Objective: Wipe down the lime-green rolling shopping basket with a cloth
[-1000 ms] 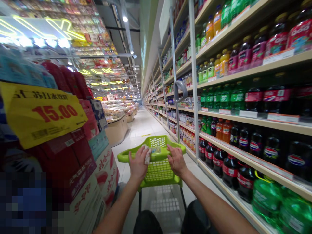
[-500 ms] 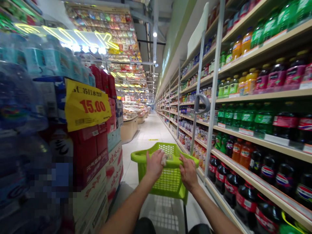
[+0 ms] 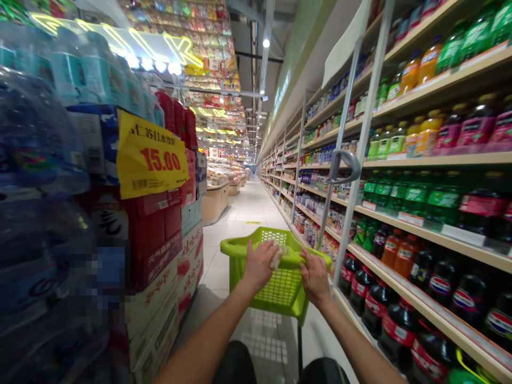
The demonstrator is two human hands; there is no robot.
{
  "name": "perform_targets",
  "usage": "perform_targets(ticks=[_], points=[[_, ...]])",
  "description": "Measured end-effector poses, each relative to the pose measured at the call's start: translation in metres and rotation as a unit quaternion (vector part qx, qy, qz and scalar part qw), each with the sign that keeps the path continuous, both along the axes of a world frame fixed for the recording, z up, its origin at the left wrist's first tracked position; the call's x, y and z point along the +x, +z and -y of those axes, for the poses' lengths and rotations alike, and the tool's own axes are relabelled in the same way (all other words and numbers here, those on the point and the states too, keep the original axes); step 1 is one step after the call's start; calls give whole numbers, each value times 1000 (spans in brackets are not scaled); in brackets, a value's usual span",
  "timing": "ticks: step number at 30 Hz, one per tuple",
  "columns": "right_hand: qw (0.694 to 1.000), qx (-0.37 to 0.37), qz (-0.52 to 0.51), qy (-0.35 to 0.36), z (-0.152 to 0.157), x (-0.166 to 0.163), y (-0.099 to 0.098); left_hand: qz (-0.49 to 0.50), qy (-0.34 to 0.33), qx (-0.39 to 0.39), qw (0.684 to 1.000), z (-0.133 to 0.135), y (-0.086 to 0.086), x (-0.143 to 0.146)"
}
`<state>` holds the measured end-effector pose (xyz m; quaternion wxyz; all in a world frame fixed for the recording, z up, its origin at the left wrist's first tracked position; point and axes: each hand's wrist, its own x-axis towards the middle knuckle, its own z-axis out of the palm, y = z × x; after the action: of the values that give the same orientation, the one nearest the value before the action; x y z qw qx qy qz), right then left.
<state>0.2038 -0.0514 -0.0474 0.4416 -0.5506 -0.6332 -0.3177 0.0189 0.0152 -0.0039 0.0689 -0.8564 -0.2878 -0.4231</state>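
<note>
A light green plastic shopping cart (image 3: 266, 296) stands straight ahead of me in the aisle. My left hand (image 3: 259, 264) is closed over the left part of its near rim, the handle side. At its fingertips is a small crumpled whitish thing (image 3: 276, 258), perhaps tissue; its kind is unclear. On the right part of the same rim lies my right hand (image 3: 314, 274), fingers bent over the edge. Through the lattice wall little of the cart's inside shows. My dark-clad knees (image 3: 236, 365) are at the bottom of the view.
Shelves of soda bottles (image 3: 426, 192) line the right side, with a metal post bearing a grey handle (image 3: 344, 166). Close on the left rise stacked drink cartons (image 3: 154, 314), bottle packs (image 3: 36, 138) and a yellow price sign (image 3: 152, 154). Pale floor (image 3: 250, 200) runs ahead between them.
The view has tilted slightly, so cart, price sign and near shelf post sit a little further right in the picture. Both hands stay on the cart's rim.
</note>
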Motion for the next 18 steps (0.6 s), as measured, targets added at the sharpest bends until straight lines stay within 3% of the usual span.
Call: perform_targets(ticks=[2,4,9,11,18], points=[[1000,-4,12,5,1,2,1,-21,-44,20,999,9,0,15],[1000,-10,19,9,3,6,1,-17,-42,19,999,6,-1,11],[1000,-12,10,5,2,11,0,40,86,-20,995,-35,-2,-56],[1000,-5,5,3,1,10,-1,56,124,-32,990,-40,-3,-67],[1000,-6,12,4,2,14,-1,-3,20,4,1000,-16,-10,-25]])
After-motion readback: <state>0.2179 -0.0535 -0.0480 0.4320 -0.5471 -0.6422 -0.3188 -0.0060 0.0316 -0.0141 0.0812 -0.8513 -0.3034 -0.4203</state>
